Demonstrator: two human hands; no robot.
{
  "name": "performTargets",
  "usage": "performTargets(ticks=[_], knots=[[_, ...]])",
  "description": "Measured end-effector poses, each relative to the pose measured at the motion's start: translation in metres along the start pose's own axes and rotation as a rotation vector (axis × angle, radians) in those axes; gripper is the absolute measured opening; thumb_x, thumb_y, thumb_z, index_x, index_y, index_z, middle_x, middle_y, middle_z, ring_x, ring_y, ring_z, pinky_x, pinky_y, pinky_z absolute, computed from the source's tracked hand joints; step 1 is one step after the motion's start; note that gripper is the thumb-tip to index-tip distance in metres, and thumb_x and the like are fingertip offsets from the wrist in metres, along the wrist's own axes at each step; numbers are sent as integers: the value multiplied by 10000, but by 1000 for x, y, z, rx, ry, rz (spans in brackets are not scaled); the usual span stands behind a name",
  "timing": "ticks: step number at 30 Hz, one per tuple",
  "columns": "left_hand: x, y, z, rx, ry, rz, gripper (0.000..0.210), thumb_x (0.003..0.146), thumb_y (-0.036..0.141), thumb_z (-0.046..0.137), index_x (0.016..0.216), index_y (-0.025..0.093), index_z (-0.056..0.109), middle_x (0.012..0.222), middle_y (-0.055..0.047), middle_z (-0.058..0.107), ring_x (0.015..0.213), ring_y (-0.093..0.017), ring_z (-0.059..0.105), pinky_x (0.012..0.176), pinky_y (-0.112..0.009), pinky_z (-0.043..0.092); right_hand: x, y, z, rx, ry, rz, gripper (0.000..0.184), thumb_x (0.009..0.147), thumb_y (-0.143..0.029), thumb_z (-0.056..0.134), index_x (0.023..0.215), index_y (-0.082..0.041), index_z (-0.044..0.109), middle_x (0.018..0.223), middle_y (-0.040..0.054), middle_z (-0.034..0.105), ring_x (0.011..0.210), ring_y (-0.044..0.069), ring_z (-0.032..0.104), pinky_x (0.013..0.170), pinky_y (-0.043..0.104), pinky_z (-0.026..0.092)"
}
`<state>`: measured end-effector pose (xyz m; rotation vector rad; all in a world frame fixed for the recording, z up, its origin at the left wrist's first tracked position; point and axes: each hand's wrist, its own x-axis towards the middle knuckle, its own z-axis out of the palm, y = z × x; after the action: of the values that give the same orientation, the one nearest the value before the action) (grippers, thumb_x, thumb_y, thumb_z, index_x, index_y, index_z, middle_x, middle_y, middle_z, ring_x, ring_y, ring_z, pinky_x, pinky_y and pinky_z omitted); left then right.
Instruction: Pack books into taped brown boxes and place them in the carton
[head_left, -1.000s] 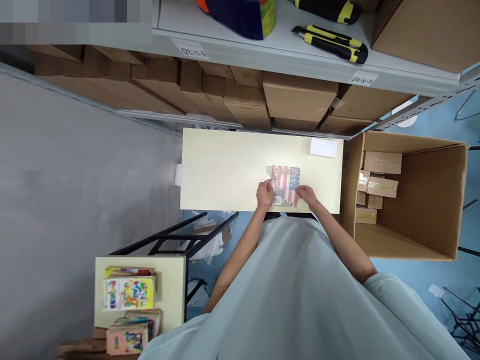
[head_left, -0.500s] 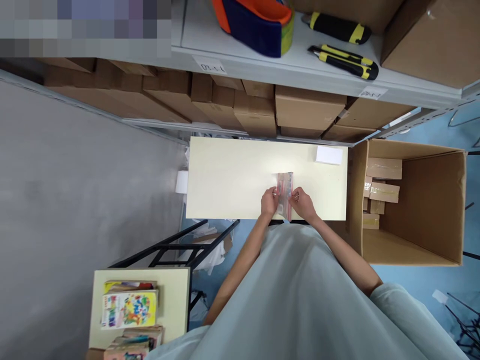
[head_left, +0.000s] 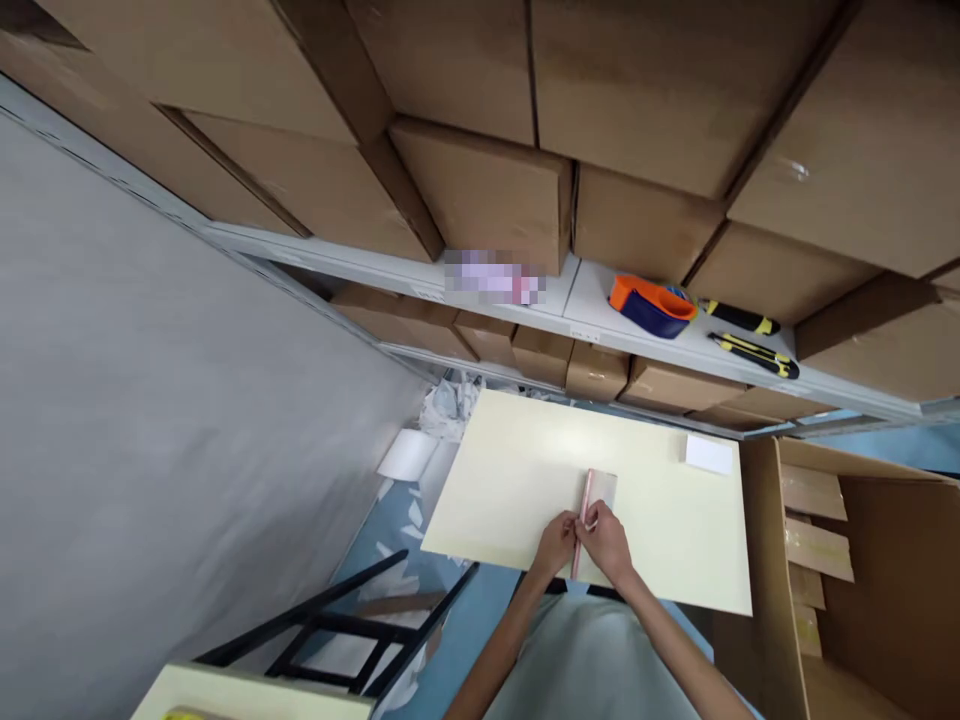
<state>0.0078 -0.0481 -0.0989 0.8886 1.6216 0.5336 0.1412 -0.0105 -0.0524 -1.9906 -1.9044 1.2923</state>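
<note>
A small clear plastic zip bag [head_left: 603,487] with a red-striped edge lies lengthwise near the front of the pale yellow table [head_left: 517,460]. My left hand [head_left: 556,544] is closed, its fingertips pinching the red edge from the left. From the right, my right hand [head_left: 606,542] reaches over the bag, and its fingers pinch the same edge close to the left fingertips. Both hands cover the middle of the bag. Whatever may be inside it cannot be made out.
A white box [head_left: 708,454] sits at the table's back right. Right of the table stands an open carton [head_left: 892,560] holding several small boxes. Behind is a shelf with cartons, an orange-blue tape dispenser [head_left: 651,306] and two utility knives [head_left: 754,354]. A black frame [head_left: 337,625] stands front left.
The view has tilted up and turned. The bag's red edge now faces left, and my hands have come together on it; before, they held opposite sides of the bag.
</note>
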Motion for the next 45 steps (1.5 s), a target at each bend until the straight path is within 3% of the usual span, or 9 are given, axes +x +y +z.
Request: performTargets(ticks=[4, 9, 13, 19, 29, 34, 38, 42, 45], knots=[[6, -16, -28, 17, 65, -30, 239, 972, 205, 474, 977, 234, 711, 1005, -60, 809, 979, -230, 779, 899, -346, 590, 14, -28, 30, -165, -30, 96, 100, 946, -260, 635, 919, -261, 538, 991, 64, 753, 907, 272, 766, 710, 300, 442], [15, -18, -57, 216, -26, -50, 343, 1000, 99, 412, 991, 237, 726, 1073, -56, 812, 1057, -201, 770, 959, -305, 544, 27, -45, 55, -277, -55, 119, 55, 954, -257, 632, 968, -241, 582, 1099, 109, 751, 922, 294, 794, 729, 322, 491], [20, -14, -69, 365, -64, -41, 256, 1017, 134, 509, 1007, 203, 755, 1155, -105, 783, 1178, -242, 734, 1035, -318, 492, 22, -15, 45, -139, -7, 69, 73, 934, -314, 610, 885, -267, 583, 934, 59, 753, 890, 295, 798, 788, 354, 560], [22, -8, -69, 447, -88, -13, 304, 993, 74, 535, 1212, 187, 712, 1258, -113, 742, 1201, -215, 699, 1031, -281, 455, 10, 47, 20, -1, 229, 312, 217, 826, -501, 646, 861, -302, 566, 869, 79, 761, 872, 374, 817, 768, 451, 610], [26, -15, -77, 404, -143, 43, 323, 1000, 117, 546, 1279, 210, 679, 1209, -91, 778, 1192, -220, 730, 1039, -279, 484, 16, 51, 33, 183, 287, 275, 515, 675, -731, 661, 667, -304, 375, 601, -28, 505, 633, 249, 612, 644, 382, 532], [27, -19, -75, 333, -204, 94, 170, 976, 216, 614, 1117, 218, 708, 1151, -87, 801, 1155, -246, 744, 1045, -320, 524, 0, 34, 30, 297, 307, 210, 477, 696, -739, 617, 738, -293, 451, 665, -40, 537, 585, 187, 549, 635, 344, 496], [25, -19, -78, 122, -241, 122, 318, 938, 481, 690, 1120, 221, 726, 1145, -101, 805, 1100, -289, 764, 1022, -386, 579, -13, -1, 33, 329, 221, 161, 417, 792, -661, 654, 814, -294, 458, 661, -65, 543, 521, 180, 561, 573, 314, 465], [20, -14, -94, -188, -242, 202, 548, 884, 686, 687, 1184, 230, 718, 1291, -134, 781, 1165, -320, 764, 1006, -422, 617, -17, -42, 48, 394, 119, 56, 327, 856, -555, 704, 885, -271, 544, 866, 8, 699, 728, 232, 729, 691, 342, 566], [21, -16, -117, -226, -236, 186, 565, 878, 721, 668, 1138, 223, 715, 1169, -114, 813, 1048, -306, 793, 938, -398, 637, -10, -61, 66, 471, -48, 11, 346, 832, -531, 759, 1001, -259, 627, 1100, 74, 760, 875, 262, 774, 720, 354, 602]])
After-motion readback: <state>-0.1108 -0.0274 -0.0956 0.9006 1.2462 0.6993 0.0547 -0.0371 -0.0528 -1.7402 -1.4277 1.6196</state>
